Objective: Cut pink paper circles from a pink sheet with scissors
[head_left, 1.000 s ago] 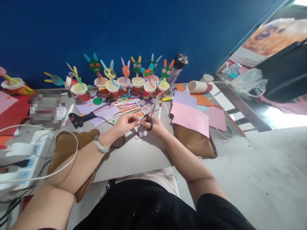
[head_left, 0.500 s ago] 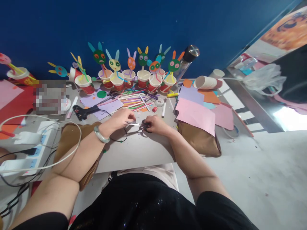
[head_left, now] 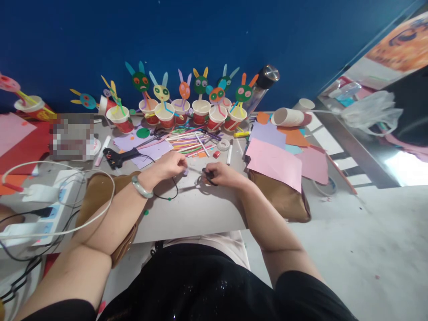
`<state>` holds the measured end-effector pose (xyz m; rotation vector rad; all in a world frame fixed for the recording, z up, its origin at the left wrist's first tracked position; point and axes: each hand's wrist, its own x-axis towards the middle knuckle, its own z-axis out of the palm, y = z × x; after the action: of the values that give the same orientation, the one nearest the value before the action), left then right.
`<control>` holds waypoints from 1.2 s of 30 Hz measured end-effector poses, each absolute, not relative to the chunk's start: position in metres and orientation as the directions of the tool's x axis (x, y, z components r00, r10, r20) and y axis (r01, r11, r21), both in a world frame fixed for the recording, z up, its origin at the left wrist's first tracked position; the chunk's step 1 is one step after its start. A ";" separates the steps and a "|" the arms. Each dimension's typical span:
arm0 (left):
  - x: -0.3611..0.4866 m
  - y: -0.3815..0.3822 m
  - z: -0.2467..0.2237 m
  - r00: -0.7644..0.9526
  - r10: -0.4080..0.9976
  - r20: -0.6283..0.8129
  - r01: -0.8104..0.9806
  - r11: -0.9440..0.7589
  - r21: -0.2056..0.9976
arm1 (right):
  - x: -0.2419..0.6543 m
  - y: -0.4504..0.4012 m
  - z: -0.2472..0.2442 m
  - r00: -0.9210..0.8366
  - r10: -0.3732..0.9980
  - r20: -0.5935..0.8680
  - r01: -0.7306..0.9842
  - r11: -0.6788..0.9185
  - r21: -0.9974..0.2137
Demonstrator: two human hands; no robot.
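In the head view, my right hand (head_left: 224,174) is closed around the black handles of a pair of scissors (head_left: 209,175). The blades point left and look blurred by motion. My left hand (head_left: 172,164), with a pale bangle at the wrist, is pinched on a small purple paper piece (head_left: 185,171) that shows just below the fingertips. A gap separates the blade tips from this piece. Below my left hand, a thin black cord curves across the table, and tiny green scraps (head_left: 146,212) lie near it.
Paper cups (head_left: 164,117) with rabbit-like paper figures stand along the blue wall. Before them lie colored sticks (head_left: 187,143), a glue gun (head_left: 120,156) and a white marker (head_left: 229,152). Pink paper (head_left: 274,165) covers part of a brown pouch (head_left: 294,205); a power strip (head_left: 55,205) is at left.
The scissors have moved away from my left fingers, and their blades have swung and blurred. The small purple piece now shows under my left fingertips. The whole view has shifted slightly.
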<state>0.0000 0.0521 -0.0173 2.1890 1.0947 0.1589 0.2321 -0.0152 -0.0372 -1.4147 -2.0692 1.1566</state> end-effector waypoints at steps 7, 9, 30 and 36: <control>0.009 0.034 -0.023 0.775 0.507 -0.379 0.598 -0.392 0.699 | 0.233 -0.014 -0.037 -0.134 0.988 -0.079 0.043 -0.073 -0.996; 0.010 0.030 -0.023 0.805 0.464 -0.369 0.574 -0.457 0.679 | 0.228 -0.014 -0.040 -0.085 0.992 -0.090 0.002 -0.090 -0.996; 0.026 0.025 -0.020 0.561 0.812 -0.164 0.291 -0.008 0.957 | 0.210 -0.019 -0.048 0.021 0.993 -0.118 -0.125 -0.114 -0.986; 0.029 0.024 -0.012 0.520 0.842 -0.145 0.248 0.014 0.969 | 0.208 -0.020 -0.044 0.027 0.991 -0.128 -0.101 -0.125 -0.987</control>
<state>0.0289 0.0240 -0.0122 1.5292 0.9755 0.6019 0.2079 -0.0200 -0.0444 -1.2428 -1.0482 1.3216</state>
